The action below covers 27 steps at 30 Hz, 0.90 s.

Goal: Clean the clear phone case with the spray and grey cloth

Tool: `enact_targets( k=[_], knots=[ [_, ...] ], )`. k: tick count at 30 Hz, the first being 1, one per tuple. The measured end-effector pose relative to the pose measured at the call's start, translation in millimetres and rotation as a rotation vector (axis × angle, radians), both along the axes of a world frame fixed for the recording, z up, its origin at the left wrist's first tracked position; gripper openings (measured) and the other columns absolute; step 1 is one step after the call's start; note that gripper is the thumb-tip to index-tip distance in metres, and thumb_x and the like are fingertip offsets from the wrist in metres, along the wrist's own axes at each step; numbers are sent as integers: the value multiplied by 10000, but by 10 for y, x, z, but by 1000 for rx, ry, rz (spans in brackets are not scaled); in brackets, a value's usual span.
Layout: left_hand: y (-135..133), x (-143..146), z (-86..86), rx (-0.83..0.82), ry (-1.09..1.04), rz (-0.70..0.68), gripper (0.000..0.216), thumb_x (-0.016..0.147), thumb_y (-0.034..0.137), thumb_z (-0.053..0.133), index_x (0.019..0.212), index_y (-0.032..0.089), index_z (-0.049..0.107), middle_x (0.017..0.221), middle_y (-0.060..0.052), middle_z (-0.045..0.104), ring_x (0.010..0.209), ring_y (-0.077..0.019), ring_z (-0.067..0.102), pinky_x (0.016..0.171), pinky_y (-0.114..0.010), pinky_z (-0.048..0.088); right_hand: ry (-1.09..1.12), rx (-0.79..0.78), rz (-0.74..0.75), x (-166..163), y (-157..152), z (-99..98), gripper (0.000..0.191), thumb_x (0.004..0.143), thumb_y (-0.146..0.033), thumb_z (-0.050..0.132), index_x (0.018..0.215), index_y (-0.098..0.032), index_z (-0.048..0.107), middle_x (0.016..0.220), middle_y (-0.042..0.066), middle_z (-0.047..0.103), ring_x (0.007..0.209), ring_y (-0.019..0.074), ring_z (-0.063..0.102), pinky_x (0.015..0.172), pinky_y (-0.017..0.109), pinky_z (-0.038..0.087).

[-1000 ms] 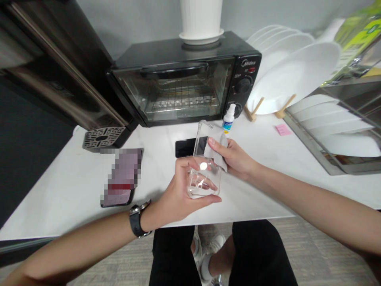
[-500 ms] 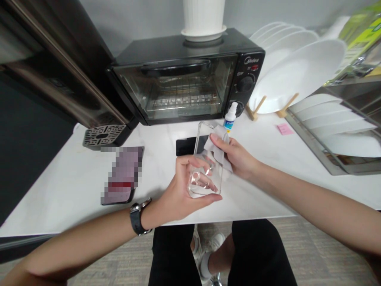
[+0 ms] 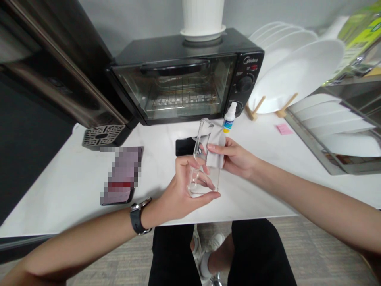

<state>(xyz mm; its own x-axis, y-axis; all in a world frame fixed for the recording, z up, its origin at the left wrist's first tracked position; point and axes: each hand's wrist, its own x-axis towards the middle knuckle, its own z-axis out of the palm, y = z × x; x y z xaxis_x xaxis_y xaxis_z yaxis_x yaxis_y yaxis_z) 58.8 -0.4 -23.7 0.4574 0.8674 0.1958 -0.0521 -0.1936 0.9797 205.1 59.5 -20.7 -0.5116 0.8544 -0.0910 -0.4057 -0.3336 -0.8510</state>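
1. Clear phone case [image 3: 203, 139] is held tilted above the table [image 3: 74, 190], in front of the toaster oven [image 3: 184, 83], its lower end clasped by the curled left hand [image 3: 181, 194].
2. A white cloth [image 3: 214, 153] is pinched against its upper part by the right hand [image 3: 238, 159].
3. Wiping seems under way; what remains cannot be judged.
4. A spray bottle [image 3: 229, 119] and a dark phone [image 3: 184, 146] lie nearer the toaster oven.

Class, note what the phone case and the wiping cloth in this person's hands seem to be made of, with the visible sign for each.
Phone case: probably clear glossy plastic; fingers of the left hand show through it and its edges catch light. Cloth: soft matte white-grey fabric, perhaps microfibre; it folds limply under the right hand.
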Motion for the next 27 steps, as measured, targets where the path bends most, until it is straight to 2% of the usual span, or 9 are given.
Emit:
enact_targets(
  k=[2,3,5,8,10,15,20,23,27],
  knots=[
    [-4,-11,-12,69,22,-50,569,503,44,593,825,276,185,880,-10,402,715,-164,515,706,-401,401,-27,-4,9,-7,-12,-13,95,647,-267,498,669,-191,550,618,-3,549,537,114,503,500,244,406],
    [-4,-14,-15,89,25,-65,581,490,41,601,822,277,186,880,-6,409,723,-164,513,728,-409,388,-37,1,18,-13,-19,-17,138,669,-292,467,636,-186,550,571,-1,539,497,112,491,469,242,396],
    [-1,-11,-11,82,6,-58,599,475,49,611,832,277,189,905,-11,391,673,-150,518,705,-402,403,-33,17,27,-24,-26,-11,196,695,-309,427,625,-175,552,565,11,540,497,118,492,469,248,394],
    [9,5,16,-1,-17,12,563,513,69,583,868,276,198,918,-28,355,604,-128,511,605,-357,439,12,32,-20,-28,-16,20,124,668,-230,474,751,-176,548,750,21,561,668,137,516,609,257,411],
    [11,13,39,-22,-16,33,514,563,85,538,896,288,204,903,-25,354,602,-120,505,583,-343,433,30,36,-69,-15,3,13,166,654,-200,494,816,-191,526,837,11,546,746,132,503,675,249,397],
    [28,8,48,-20,-85,172,524,628,104,472,1020,312,194,875,-30,374,547,-108,477,576,-353,416,27,27,-167,40,85,-119,161,706,-318,415,739,-208,528,709,7,556,618,118,505,599,259,417],
    [180,-52,-11,6,-196,350,437,679,100,415,1048,271,257,904,-43,371,509,-74,408,491,-272,386,34,87,-365,31,133,-109,98,661,-263,484,734,-223,537,804,-6,569,746,129,515,716,274,399],
    [270,-102,-15,82,-285,537,386,703,89,387,1043,246,297,869,-31,380,506,-56,371,482,-232,341,-44,76,-212,13,100,-44,98,620,-224,513,706,-207,556,753,-9,581,707,138,533,679,293,413],
    [274,-115,36,131,-325,588,416,688,90,425,1057,229,295,797,-23,408,529,-68,370,487,-223,325,-236,98,119,40,48,5,132,562,-198,549,691,-182,570,701,1,585,641,142,539,617,292,418]
  ],
)
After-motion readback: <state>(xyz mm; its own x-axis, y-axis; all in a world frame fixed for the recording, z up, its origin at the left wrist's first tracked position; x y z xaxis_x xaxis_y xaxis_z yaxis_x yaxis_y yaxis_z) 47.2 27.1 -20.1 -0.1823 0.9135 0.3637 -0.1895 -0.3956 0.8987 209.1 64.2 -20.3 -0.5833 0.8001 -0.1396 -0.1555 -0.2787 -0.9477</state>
